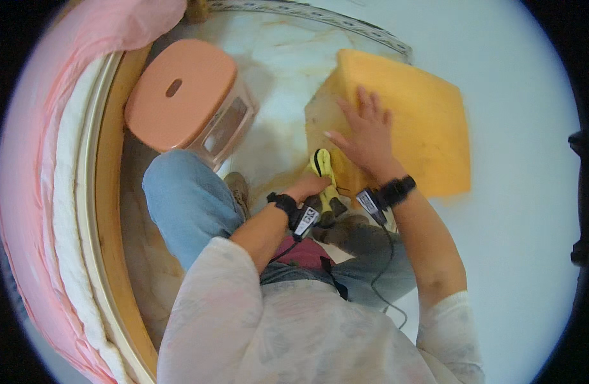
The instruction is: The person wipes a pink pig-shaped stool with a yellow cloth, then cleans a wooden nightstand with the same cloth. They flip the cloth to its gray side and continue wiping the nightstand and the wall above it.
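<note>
A yellow box-shaped piece (419, 120), its material unclear, stands on the floor by the wall, in front of me and to the right. My right hand (368, 137) is at its near left edge with the fingers spread, seemingly touching it and holding nothing. Lower and to the left, my left hand (311, 186) is closed around a folded yellow and black item (324, 165), perhaps fabric or a strap, which hangs between my knees. Dark parts show at the item's lower end. Black bands with small devices and cables are on both wrists.
A pink plastic stool (193, 91) with an oval slot stands at the upper left. Along the left runs a bed with a wooden frame (113, 192) and pink bedding (30, 192). A white wall (515, 192) rises on the right. The floor (275, 53) is marble-patterned.
</note>
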A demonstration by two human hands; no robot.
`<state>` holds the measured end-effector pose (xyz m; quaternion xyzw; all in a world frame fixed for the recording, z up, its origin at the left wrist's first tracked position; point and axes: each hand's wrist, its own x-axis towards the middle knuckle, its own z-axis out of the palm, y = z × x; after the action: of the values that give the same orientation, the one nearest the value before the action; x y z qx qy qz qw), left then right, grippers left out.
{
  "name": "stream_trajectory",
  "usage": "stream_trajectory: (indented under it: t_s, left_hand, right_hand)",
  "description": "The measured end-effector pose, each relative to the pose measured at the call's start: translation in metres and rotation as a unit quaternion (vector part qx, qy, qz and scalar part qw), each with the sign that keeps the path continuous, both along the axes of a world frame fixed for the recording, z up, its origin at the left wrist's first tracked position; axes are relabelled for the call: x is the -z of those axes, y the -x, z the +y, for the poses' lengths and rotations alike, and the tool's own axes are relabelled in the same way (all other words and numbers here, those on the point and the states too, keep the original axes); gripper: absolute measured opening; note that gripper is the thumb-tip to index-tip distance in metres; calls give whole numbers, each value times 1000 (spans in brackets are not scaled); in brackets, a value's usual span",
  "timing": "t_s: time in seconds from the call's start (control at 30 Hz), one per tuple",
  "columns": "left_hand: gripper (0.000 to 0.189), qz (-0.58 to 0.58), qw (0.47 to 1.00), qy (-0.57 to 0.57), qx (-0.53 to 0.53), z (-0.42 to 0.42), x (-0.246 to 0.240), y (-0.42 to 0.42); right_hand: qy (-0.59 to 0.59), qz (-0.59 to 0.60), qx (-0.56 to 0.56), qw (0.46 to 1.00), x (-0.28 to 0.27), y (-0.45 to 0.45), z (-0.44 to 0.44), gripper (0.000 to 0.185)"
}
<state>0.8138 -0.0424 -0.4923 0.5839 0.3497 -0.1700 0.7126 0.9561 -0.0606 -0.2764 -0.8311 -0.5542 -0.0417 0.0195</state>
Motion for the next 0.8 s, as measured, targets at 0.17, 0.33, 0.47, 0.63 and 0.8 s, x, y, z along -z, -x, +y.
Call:
stream_trajectory:
  t_s: [0.17,0.33,0.47,0.63,0.8]
  left_hand:
    - [40,-29,999,-24,13,20,-60,9]
    - [42,-71,980,77,-169,22,-94,12]
    - [42,-200,893,218,-341,35,-117,-13]
    - [42,-229,898,183,-328,55,-105,-33]
    - [45,69,958,237,-145,30,-74,-9]
  right_hand:
    - [3,57,-20,998,8,-21,20,75]
    - [-14,128,-25,991,11,-22,-14,67]
    - [-144,147,-48,977,8,4,-86,64]
    - [-227,172,12,959,-9,31,-131,57]
    - [-415,423,183,784,-23,36,-133,35]
